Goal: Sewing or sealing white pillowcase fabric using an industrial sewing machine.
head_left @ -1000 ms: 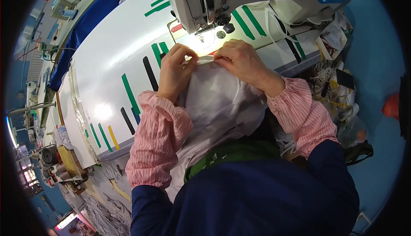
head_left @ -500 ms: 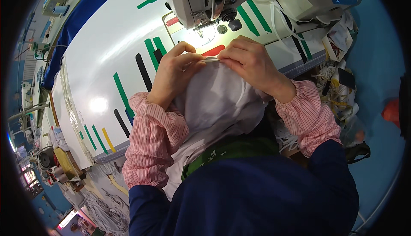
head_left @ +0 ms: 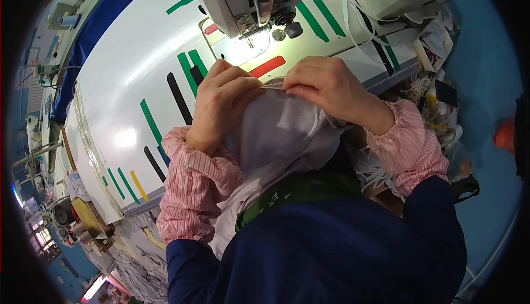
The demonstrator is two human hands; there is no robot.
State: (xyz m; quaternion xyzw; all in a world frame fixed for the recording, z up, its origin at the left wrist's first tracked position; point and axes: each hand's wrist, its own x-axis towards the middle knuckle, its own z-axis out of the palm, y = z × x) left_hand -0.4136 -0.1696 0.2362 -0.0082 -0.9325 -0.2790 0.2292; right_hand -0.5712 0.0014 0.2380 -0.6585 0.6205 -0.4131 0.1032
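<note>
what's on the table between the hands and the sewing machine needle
In the head view, a red tape strip lies on the white table between them.

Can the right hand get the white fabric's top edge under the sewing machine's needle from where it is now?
Probably yes: the right hand pinches the white fabric just short of the sewing machine, with only bare table between.

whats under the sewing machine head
Under the sewing machine head lies the lit white table with a red strip. The needle itself is too small to make out.
</note>
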